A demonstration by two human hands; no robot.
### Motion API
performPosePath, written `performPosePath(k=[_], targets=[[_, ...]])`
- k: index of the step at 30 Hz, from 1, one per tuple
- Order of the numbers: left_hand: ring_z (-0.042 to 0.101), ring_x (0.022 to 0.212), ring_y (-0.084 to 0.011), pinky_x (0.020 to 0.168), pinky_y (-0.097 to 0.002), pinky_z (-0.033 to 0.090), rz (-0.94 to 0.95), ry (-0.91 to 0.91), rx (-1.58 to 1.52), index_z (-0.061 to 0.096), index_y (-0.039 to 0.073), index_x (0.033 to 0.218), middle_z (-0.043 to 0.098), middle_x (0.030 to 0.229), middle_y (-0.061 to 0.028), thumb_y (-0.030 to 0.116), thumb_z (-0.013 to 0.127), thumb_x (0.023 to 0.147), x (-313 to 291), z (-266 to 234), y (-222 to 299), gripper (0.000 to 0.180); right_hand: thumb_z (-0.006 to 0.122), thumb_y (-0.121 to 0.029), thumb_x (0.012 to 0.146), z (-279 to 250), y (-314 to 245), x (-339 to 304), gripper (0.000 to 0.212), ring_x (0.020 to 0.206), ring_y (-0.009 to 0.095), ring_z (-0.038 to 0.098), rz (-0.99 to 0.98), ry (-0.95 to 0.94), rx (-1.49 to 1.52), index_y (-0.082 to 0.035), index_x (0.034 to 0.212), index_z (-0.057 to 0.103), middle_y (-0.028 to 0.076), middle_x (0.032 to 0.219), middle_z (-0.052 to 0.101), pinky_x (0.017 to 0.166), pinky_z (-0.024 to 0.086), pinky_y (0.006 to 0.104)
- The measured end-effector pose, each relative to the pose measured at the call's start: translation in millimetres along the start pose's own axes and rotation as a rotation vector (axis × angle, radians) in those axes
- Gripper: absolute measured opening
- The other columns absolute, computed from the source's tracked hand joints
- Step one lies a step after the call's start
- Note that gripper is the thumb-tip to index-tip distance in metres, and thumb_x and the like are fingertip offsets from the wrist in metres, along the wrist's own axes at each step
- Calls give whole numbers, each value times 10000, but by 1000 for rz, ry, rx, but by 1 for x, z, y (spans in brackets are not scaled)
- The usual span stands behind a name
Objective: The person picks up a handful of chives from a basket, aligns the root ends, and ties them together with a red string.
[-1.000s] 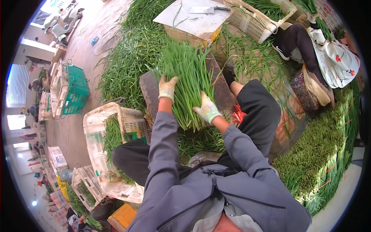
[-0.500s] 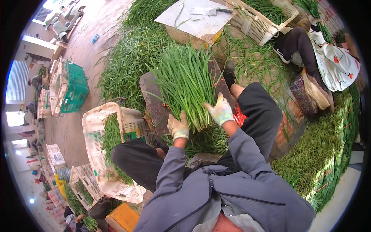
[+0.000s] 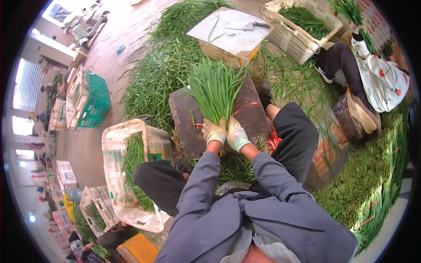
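Grey sleeves (image 3: 199, 175) reach forward to the gloved left hand (image 3: 215, 131) and right hand (image 3: 237, 135), side by side, both curled closed around the near ends of a green leafy bundle (image 3: 215, 90). The bundle is over a dark surface (image 3: 182, 109), its leaves fanning forward, with a red strand (image 3: 246, 106) showing on either side. Beyond lies a heap of loose leaves (image 3: 153, 83), beside a white-topped box (image 3: 209, 30) carrying a knife (image 3: 239, 26).

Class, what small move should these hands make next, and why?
Perhaps let the left hand hold the green bunch while the right hand reaches for the red strip: both hands press the bunch together, and red shows on the board at either side of it.
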State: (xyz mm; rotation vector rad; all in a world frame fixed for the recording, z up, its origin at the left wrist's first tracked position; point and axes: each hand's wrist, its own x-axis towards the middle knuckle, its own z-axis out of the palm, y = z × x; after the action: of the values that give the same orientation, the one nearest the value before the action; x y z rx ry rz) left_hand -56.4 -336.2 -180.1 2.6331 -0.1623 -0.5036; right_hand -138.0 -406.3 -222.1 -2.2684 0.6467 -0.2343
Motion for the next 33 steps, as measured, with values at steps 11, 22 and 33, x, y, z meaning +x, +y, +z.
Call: performPosePath(k=[11, 22, 33], targets=[[573, 1210, -306, 1018, -393, 454, 360, 172, -537, 433, -27, 1411, 585, 1310, -231, 419, 718, 846, -82, -208, -60, 774, 667, -475, 883, -55, -7, -3, 834, 1348, 370, 442, 160, 158, 98, 46, 1457, 362, 259, 1463, 436, 1099, 365, 387], [584, 519, -206, 465, -332, 480, -752, 199, -961, 628, 6, 969, 645, 727, -115, 408, 612, 940, -119, -258, -567, 403, 611, -127, 976, -70, -44, -9, 501, 1223, 227, 528, -93, 387, 471, 30, 1411, 418, 153, 1349, 532, 1049, 417, 345], [651, 1097, -311, 950, -392, 507, -813, -92, -152, 715, 54, 1107, 683, 1155, -182, 388, 655, 828, -52, -185, -532, 440, 513, -36, 992, -80, -136, -7, 425, 1174, 211, 561, -206, 279, 376, 9, 1408, 442, 134, 1307, 569, 1026, 437, 327]])
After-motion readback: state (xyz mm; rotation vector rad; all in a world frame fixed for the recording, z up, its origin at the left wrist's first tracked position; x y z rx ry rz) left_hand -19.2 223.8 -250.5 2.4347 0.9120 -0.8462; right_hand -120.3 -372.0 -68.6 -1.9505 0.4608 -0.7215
